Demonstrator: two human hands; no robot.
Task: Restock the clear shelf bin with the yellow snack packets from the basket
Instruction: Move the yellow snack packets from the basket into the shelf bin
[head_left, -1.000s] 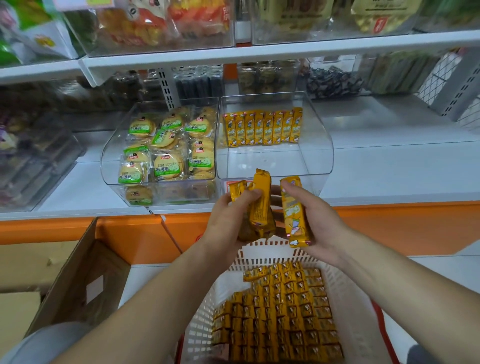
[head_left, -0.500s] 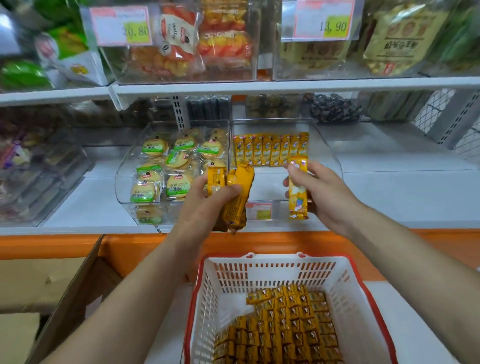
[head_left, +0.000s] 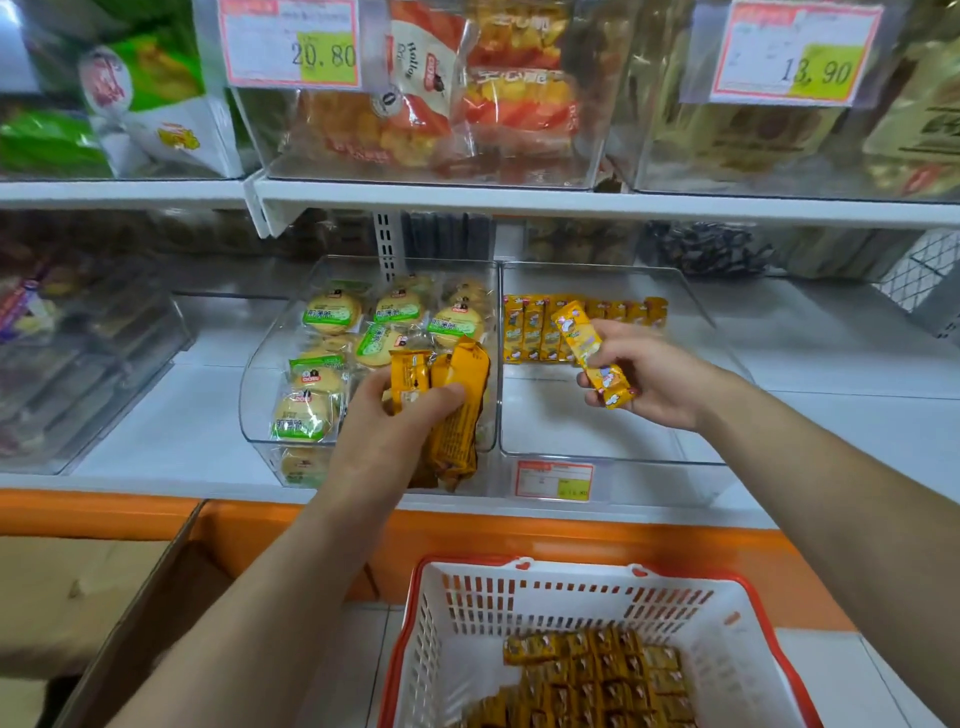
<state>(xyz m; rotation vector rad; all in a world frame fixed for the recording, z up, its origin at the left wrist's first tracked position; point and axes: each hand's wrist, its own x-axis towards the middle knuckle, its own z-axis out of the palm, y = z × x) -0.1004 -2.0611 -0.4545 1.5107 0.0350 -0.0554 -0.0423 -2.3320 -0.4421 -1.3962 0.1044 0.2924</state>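
Note:
The clear shelf bin (head_left: 613, 452) stands on the white shelf with a row of yellow snack packets (head_left: 535, 332) lined up at its back. My right hand (head_left: 660, 379) is inside the bin and pinches one yellow packet (head_left: 592, 358), tilted, just in front of that row. My left hand (head_left: 395, 431) grips a bunch of yellow packets (head_left: 452, 410) in front of the neighbouring bin, left of the clear bin. Below, the white basket with a red rim (head_left: 467, 623) holds several more yellow packets (head_left: 602, 680).
A second clear bin (head_left: 260, 395) of green-labelled round cakes sits directly left. An upper shelf (head_left: 519, 200) with bagged snacks and price tags overhangs. An orange ledge (head_left: 571, 540) runs below the shelf, and an open cardboard box (head_left: 88, 597) stands at lower left.
Both hands rose from above the basket to shelf height. My right hand carried its single packet into the clear bin, toward the back row. The left hand's bunch moved up and left.

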